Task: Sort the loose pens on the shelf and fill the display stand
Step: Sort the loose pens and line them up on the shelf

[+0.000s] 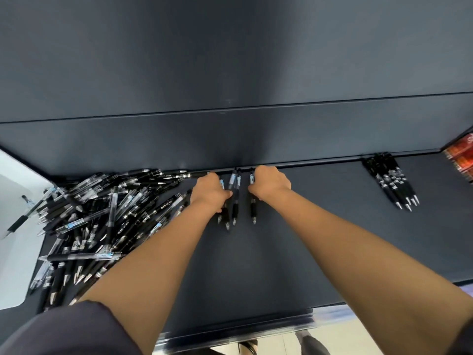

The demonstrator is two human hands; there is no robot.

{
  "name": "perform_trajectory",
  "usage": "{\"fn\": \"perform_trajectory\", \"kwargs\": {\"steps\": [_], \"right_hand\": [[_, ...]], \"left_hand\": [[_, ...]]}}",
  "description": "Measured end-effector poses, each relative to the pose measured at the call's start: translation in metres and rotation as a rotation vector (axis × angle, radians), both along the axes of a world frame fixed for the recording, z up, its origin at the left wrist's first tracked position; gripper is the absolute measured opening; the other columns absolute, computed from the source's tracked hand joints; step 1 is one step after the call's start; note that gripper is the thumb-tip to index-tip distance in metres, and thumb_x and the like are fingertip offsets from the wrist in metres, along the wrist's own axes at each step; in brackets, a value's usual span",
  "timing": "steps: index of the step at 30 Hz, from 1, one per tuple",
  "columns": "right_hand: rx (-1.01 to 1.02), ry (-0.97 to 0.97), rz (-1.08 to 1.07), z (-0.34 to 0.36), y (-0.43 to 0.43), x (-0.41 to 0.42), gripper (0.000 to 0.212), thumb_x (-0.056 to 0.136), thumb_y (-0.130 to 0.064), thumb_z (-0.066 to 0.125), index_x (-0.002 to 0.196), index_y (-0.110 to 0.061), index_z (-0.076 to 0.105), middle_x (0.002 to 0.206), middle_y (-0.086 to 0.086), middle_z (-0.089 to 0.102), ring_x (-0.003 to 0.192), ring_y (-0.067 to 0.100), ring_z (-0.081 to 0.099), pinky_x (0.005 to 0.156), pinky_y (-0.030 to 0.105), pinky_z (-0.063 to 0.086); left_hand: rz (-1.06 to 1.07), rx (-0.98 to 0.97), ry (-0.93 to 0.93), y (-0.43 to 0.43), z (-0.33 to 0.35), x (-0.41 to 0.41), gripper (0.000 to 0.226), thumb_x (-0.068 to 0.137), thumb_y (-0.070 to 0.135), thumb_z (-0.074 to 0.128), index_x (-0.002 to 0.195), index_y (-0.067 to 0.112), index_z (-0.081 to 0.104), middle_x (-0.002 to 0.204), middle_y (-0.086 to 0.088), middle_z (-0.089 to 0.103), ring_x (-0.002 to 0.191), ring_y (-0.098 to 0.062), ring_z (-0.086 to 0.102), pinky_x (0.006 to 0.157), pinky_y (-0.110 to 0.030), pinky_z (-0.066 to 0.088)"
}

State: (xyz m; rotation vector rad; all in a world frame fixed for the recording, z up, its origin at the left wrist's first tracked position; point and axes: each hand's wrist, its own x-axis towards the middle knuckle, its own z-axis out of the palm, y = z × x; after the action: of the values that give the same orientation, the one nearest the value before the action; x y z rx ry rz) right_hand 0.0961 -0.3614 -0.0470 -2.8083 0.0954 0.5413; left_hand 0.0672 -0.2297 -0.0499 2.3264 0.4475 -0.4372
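The fingers of the left hand curl down over a cluster of black click pens at the back of the dark shelf. Those of the right hand pinch a single pen just beside that cluster, though the backs of the hands hide the fingertips, so either hold may be lighter than it looks. The step in hand appears to be squaring up one sorted group. It would go best if the person butts the clicker ends against the shelf's back ledge and has every nib pointing toward the front. The single pen is better slid sideways until it touches its neighbours than lifted. The pens are slim and black-barrelled, with rubber grips, silver nibs and pale labels near the clip. The loose pile lies in a tangle to the left, close by the left forearm, and a tidy bundle of like pens lies well apart to the right.
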Motion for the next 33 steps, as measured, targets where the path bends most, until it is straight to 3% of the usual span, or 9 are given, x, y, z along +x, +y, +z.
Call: {"fn": "perform_trajectory", "kwargs": {"steps": [3, 5, 8, 15, 19, 22, 25, 30, 33], "right_hand": [[0.019, 0.011, 0.001, 0.002, -0.004, 0.003, 0.018, 0.082, -0.006, 0.053, 0.067, -0.013, 0.047, 0.07, 0.004, 0.056, 0.06, 0.021, 0.055, 0.047, 0.022, 0.037], [0.092, 0.041, -0.019, 0.002, -0.008, 0.004, 0.012, 0.084, -0.006, 0.051, 0.074, -0.011, 0.055, 0.078, 0.008, 0.065, 0.072, 0.026, 0.065, 0.058, 0.028, 0.051], [0.269, 0.096, -0.065, 0.001, -0.014, 0.007, 0.014, 0.087, -0.004, 0.05, 0.081, -0.003, 0.063, 0.074, 0.015, 0.069, 0.068, 0.027, 0.071, 0.071, 0.037, 0.06], [0.212, 0.051, 0.021, 0.007, -0.008, 0.008, 0.011, 0.085, -0.003, 0.051, 0.088, -0.008, 0.06, 0.089, 0.013, 0.066, 0.078, 0.03, 0.068, 0.075, 0.039, 0.059], [0.124, 0.046, 0.012, 0.009, -0.013, 0.007, 0.016, 0.082, 0.003, 0.049, 0.075, -0.011, 0.052, 0.087, 0.011, 0.065, 0.079, 0.029, 0.068, 0.073, 0.034, 0.057], [0.204, 0.093, 0.017, 0.003, -0.018, 0.006, 0.014, 0.086, 0.002, 0.053, 0.094, -0.006, 0.06, 0.09, 0.015, 0.068, 0.075, 0.029, 0.07, 0.075, 0.04, 0.059], [0.231, 0.086, 0.049, 0.003, -0.018, 0.005, 0.009, 0.088, -0.005, 0.054, 0.094, -0.007, 0.06, 0.09, 0.015, 0.068, 0.076, 0.028, 0.071, 0.074, 0.041, 0.059], [0.117, 0.073, 0.109, 0.01, -0.02, 0.003, 0.005, 0.091, -0.018, 0.054, 0.09, -0.013, 0.056, 0.091, 0.008, 0.063, 0.086, 0.028, 0.066, 0.073, 0.033, 0.054], [0.039, 0.007, 0.137, 0.015, -0.02, 0.003, 0.013, 0.092, -0.019, 0.053, 0.102, -0.014, 0.059, 0.1, 0.006, 0.062, 0.092, 0.027, 0.063, 0.065, 0.029, 0.044]], "left_hand": [[0.006, -0.003, -0.027, -0.016, -0.001, 0.001, 0.023, 0.084, 0.019, 0.067, 0.091, 0.001, 0.053, 0.094, -0.019, 0.064, 0.081, -0.034, 0.067, 0.075, -0.043, 0.057], [0.005, -0.018, -0.044, -0.024, -0.001, 0.001, 0.021, 0.085, 0.019, 0.065, 0.091, 0.002, 0.054, 0.095, -0.019, 0.066, 0.081, -0.033, 0.068, 0.076, -0.042, 0.057], [0.008, 0.004, -0.023, -0.033, 0.0, 0.003, 0.024, 0.085, 0.024, 0.064, 0.097, 0.004, 0.058, 0.096, -0.016, 0.068, 0.083, -0.029, 0.069, 0.079, -0.04, 0.056], [0.111, -0.198, -0.015, -0.038, -0.001, 0.005, 0.017, 0.089, 0.009, 0.057, 0.104, 0.004, 0.061, 0.101, -0.019, 0.065, 0.08, -0.035, 0.069, 0.071, -0.044, 0.059], [0.031, -0.048, -0.052, -0.039, -0.003, 0.005, 0.018, 0.088, 0.014, 0.056, 0.104, 0.008, 0.06, 0.097, -0.016, 0.066, 0.08, -0.033, 0.068, 0.073, -0.041, 0.058], [-0.027, 0.148, -0.08, -0.037, -0.004, 0.002, 0.026, 0.086, 0.024, 0.059, 0.109, 0.014, 0.054, 0.1, -0.01, 0.066, 0.09, -0.03, 0.065, 0.074, -0.036, 0.052], [-0.011, 0.117, -0.1, -0.038, -0.006, 0.0, 0.028, 0.087, 0.025, 0.06, 0.109, 0.013, 0.048, 0.101, -0.012, 0.065, 0.087, -0.033, 0.065, 0.076, -0.041, 0.055], [-0.042, 0.14, -0.123, -0.035, -0.006, -0.002, 0.027, 0.088, 0.022, 0.059, 0.111, 0.012, 0.048, 0.105, -0.013, 0.061, 0.094, -0.033, 0.06, 0.067, -0.035, 0.046], [-0.061, 0.147, -0.12, -0.028, -0.004, -0.005, 0.025, 0.088, 0.022, 0.058, 0.111, 0.014, 0.05, 0.106, -0.011, 0.061, 0.095, -0.03, 0.059, 0.067, -0.033, 0.045]]}}
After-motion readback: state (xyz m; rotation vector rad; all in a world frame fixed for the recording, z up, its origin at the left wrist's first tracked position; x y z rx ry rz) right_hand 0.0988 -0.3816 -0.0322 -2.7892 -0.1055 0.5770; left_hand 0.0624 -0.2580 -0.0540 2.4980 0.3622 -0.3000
